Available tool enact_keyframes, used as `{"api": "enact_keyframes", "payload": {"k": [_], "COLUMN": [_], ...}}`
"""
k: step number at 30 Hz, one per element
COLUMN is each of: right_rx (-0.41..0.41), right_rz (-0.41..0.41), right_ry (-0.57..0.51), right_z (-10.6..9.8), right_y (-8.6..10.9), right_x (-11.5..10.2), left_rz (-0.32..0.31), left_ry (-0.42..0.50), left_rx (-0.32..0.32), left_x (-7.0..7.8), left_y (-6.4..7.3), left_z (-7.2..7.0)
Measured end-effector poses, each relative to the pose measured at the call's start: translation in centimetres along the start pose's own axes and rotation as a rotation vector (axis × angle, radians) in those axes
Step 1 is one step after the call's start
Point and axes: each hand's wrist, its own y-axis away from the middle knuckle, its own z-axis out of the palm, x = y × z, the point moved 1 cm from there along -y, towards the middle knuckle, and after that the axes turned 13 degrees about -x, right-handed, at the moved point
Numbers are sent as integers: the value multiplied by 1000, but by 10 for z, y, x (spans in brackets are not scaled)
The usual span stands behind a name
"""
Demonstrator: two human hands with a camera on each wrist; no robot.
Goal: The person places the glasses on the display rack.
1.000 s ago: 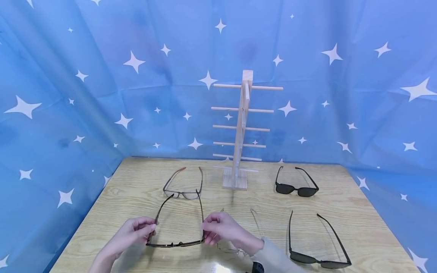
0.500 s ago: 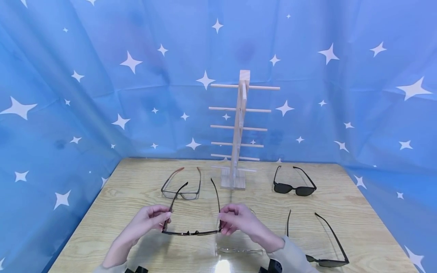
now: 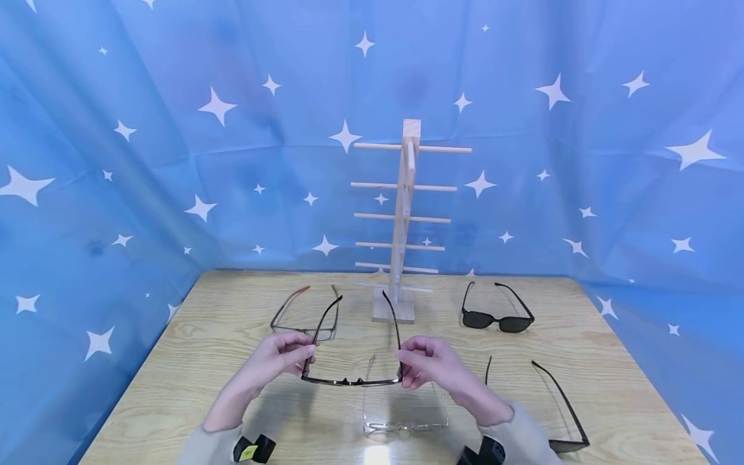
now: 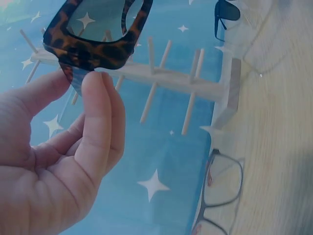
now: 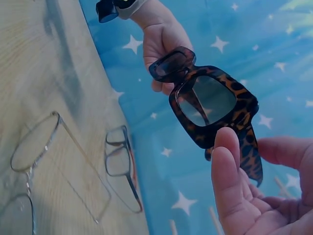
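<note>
Between both hands, a pair of tortoiseshell sunglasses [image 3: 349, 382] is held above the table, temples spread and pointing away. My left hand [image 3: 278, 359] pinches the left temple near its hinge. At the other side, my right hand [image 3: 433, 368] pinches the right temple near the hinge. The thick mottled frame shows in the right wrist view, with tinted lenses [image 5: 208, 103]. Below the held pair, thin clear-framed glasses [image 3: 407, 427] lie on the table. Dark-framed glasses with reddish temple tips [image 3: 303, 330] lie behind the left hand, partly covered by it.
A wooden display stand [image 3: 405, 213] with several horizontal pegs stands at the table's back. Black sunglasses [image 3: 496, 321] lie at the back right. Another dark pair [image 3: 568, 445] lies at the front right, partly behind the right sleeve. A blue starry cloth [image 3: 290, 129] hangs behind the table [image 3: 163, 387].
Both hands have carried the tortoiseshell sunglasses up, away and to the right, toward the stand. The clear-framed glasses beneath are now less covered.
</note>
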Motion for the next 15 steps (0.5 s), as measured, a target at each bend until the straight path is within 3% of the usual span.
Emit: {"api": "enact_keyframes", "payload": {"k": [15], "right_rx": [90], "right_rz": [-18], "right_ry": [65], "right_z": [-24], "right_y": [13], "right_x": [-6], "left_rz": [19], "left_ry": [36], "left_rx": [11], "left_x": [8], "left_y": [-34], "left_z": [15]}}
